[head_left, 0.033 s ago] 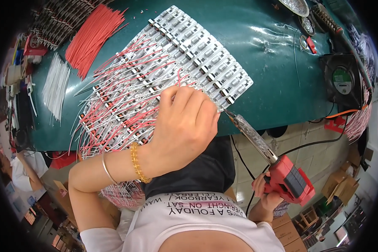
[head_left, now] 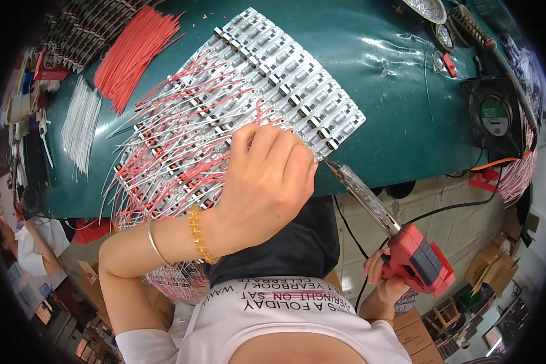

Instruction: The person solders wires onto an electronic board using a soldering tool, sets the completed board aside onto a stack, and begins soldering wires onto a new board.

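My left hand (head_left: 268,167) is closed over the lower right of a board of small switch-like parts in white holders (head_left: 297,79). Its fingertips point down out of sight, so what they pinch cannot be made out. A short red wire (head_left: 259,111) sticks up beside the knuckles. In my right hand (head_left: 385,282) is a red-handled soldering gun (head_left: 421,261), gripped below the board's right side. The gun's long metal barrel slants up to the left, and its tip ends close by my left fingers at the board's edge. Many red and white wires (head_left: 176,145) fan out over the board's left part.
Bundles of cut red wires (head_left: 136,54) and white wires (head_left: 80,124) lie on the green table (head_left: 394,121) at left. A black fan-like box (head_left: 496,112) stands at right, near a coiled iron holder (head_left: 470,27). Behind my left arm, another person's arm (head_left: 42,246) shows.
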`<state>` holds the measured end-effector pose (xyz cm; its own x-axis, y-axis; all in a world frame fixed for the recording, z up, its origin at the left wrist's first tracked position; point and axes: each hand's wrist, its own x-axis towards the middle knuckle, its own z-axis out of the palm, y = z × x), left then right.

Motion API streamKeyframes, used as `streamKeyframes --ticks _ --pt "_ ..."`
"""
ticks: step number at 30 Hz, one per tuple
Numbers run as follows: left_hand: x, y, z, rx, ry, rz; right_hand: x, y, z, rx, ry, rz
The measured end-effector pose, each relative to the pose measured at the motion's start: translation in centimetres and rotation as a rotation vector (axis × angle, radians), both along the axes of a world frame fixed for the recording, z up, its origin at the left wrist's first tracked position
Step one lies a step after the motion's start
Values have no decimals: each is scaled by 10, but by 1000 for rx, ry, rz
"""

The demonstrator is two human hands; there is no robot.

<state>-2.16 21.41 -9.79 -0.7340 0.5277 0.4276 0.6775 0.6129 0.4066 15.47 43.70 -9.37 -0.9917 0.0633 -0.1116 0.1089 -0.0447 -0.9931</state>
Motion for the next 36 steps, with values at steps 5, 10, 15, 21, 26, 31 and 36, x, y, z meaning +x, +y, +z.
streamKeyframes --ticks 5,10,15,21,26,31,36 --pt "1 1 -2 -24 64 14 4 0 -4 -170 -14 -106" --pt "2 4 -5 -30 114 16 3 -8 3 -125 -35 -167" --pt "6 -2 -7 -71 70 21 5 -2 -5 -3 -8 -110" --pt "2 3 -5 -62 54 10 -6 -5 9 -34 -42 -110" --pt "-2 7 -1 -42 130 1 -10 -2 10 5 144 -71" --pt "7 -20 13 -87 7 -93 -45 -8 11 322 356 -244" --pt "43 -82 42 125 -130 -106 -87 -23 59 701 452 -385"
